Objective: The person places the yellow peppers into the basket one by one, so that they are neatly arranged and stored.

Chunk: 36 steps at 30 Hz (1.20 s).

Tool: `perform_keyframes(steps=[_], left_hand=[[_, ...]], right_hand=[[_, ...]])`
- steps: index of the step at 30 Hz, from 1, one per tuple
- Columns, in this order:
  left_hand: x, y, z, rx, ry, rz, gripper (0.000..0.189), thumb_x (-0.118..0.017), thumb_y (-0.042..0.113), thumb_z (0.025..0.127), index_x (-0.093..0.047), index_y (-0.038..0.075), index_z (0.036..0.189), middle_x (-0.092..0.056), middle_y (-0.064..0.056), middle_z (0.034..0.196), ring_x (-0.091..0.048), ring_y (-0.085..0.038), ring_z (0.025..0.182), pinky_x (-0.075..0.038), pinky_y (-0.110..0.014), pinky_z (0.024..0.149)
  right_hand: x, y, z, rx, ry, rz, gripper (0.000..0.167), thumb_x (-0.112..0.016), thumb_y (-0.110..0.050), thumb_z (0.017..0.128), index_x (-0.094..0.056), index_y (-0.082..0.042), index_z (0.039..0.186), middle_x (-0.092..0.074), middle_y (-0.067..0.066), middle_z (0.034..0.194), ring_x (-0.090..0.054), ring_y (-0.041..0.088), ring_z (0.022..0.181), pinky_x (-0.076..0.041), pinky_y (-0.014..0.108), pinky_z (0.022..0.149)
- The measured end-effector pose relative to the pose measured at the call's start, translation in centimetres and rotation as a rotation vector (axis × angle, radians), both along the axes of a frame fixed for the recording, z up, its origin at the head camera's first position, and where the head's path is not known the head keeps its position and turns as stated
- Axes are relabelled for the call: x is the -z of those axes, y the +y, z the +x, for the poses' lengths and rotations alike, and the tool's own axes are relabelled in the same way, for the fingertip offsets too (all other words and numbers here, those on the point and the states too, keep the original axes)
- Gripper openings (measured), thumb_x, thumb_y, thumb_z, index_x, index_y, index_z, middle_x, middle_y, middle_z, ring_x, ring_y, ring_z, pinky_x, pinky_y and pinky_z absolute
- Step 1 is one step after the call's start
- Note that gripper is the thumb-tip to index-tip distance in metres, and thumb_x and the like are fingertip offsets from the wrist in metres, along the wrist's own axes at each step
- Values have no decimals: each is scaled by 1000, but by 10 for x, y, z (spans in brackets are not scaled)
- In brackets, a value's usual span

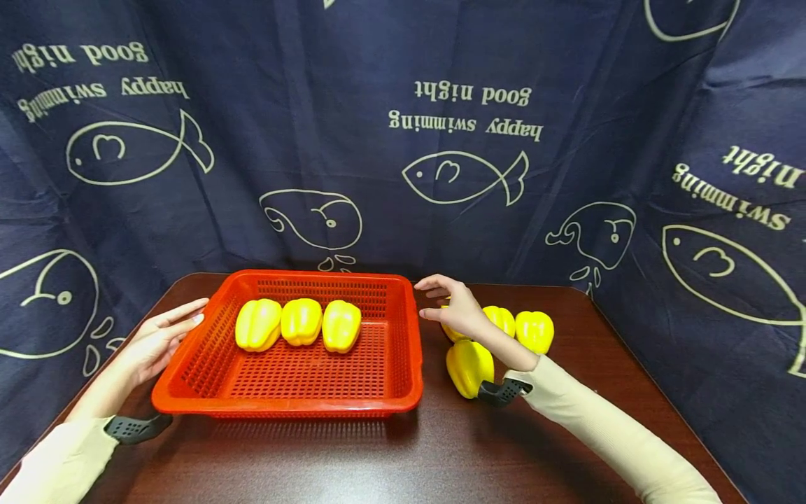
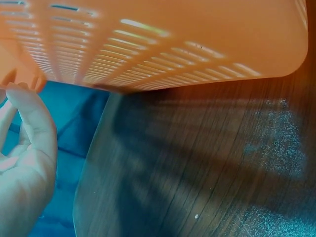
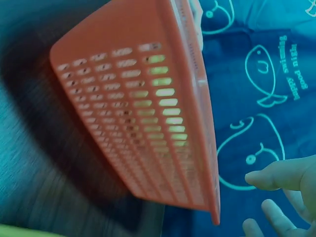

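Note:
A red plastic basket (image 1: 286, 404) with slotted walls stands on the table, holding three yellow bell peppers (image 1: 258, 325) in a row. At its left rim is my left hand (image 1: 154, 346), fingers fairly straight, the tips touching the rim; in the left wrist view the hand (image 2: 27, 153) reaches the rim from outside. My right hand (image 1: 462, 308) hovers just off the right rim, its fingers loosely bent and holding nothing. The right wrist view shows that hand (image 3: 291, 192) apart from the basket (image 3: 123, 98). Below and beside my right forearm lie several more yellow bell peppers (image 1: 469, 367).
The dark brown wooden table (image 1: 315, 462) extends in front of the basket. A navy curtain (image 1: 352, 91) with fish drawings and lettering hangs close behind the table and along both sides. Black straps (image 1: 138, 428) circle both wrists.

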<state>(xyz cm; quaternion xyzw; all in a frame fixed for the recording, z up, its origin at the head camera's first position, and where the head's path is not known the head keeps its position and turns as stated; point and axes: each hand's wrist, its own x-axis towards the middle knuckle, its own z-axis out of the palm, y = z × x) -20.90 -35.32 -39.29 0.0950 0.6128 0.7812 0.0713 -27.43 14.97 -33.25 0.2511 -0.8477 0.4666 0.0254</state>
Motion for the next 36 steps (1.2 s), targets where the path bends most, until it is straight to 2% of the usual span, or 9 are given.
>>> perform_keyframes(steps=[5, 8, 12, 15, 19, 24, 28, 32, 36], left_hand=[[0, 1, 0, -23, 14, -39, 44, -42, 0, 100, -66, 30, 120, -69, 15, 108, -65, -1, 79, -52, -14, 59], [1, 0, 0, -13, 10, -21, 44, -41, -1, 101, -66, 30, 120, -70, 14, 109, -66, -2, 79, -53, -15, 60], [2, -2, 0, 23, 5, 29, 45, -38, -1, 101, -65, 29, 122, -69, 13, 111, -68, -6, 88, -58, -22, 71], [3, -2, 0, 33, 15, 40, 46, -37, -1, 102, -65, 28, 122, -69, 13, 113, -68, -6, 93, -58, -23, 75], [3, -1, -1, 12, 31, 12, 45, -39, -1, 101, -66, 29, 121, -69, 15, 112, -67, -3, 89, -56, -19, 72], [1, 1, -1, 11, 27, 19, 44, -40, -1, 101, -66, 28, 121, -69, 15, 112, -68, -4, 89, -56, -18, 70], [0, 2, -1, 12, 22, 19, 44, -40, -1, 101, -66, 28, 121, -69, 13, 111, -68, -4, 85, -56, -18, 68], [0, 1, -1, 13, 13, 23, 44, -40, -1, 101, -66, 28, 121, -70, 12, 111, -68, -5, 83, -57, -20, 68], [2, 0, -1, 12, 21, 21, 45, -39, -2, 101, -66, 28, 121, -69, 14, 112, -68, -5, 87, -57, -20, 71]], right_hand=[[2, 16, 4, 40, 14, -43, 39, -74, 1, 78, -63, -4, 115, -63, 16, 120, -59, 35, 108, -49, 55, 95], [4, 26, 4, 59, 24, -68, 40, -74, 2, 78, -62, -3, 116, -64, 17, 120, -59, 35, 108, -48, 55, 96], [7, 39, 1, 89, 63, -75, 41, -73, 2, 79, -61, -2, 119, -63, 18, 120, -60, 34, 109, -50, 52, 95], [8, 51, -1, 112, 84, -93, 43, -73, 3, 80, -60, 0, 120, -62, 20, 121, -61, 35, 110, -50, 50, 94], [7, 69, -3, 159, 76, -124, 44, -72, 3, 80, -59, 0, 122, -61, 20, 122, -60, 30, 109, -52, 38, 93], [8, 92, -3, 209, 85, -149, 44, -73, 2, 80, -58, 1, 122, -61, 18, 120, -60, 8, 102, -52, 23, 89], [10, 106, -1, 233, 94, -160, 44, -74, 1, 80, -58, 2, 121, -62, 2, 114, -58, -4, 97, -51, 16, 86], [13, 117, 3, 259, 104, -178, 44, -74, 2, 79, -58, 3, 120, -59, -20, 103, -58, -3, 95, -50, 12, 83], [20, 129, 4, 290, 110, -174, 44, -74, 1, 79, -58, 4, 120, -57, -26, 100, -58, -5, 93, -49, 11, 81]])
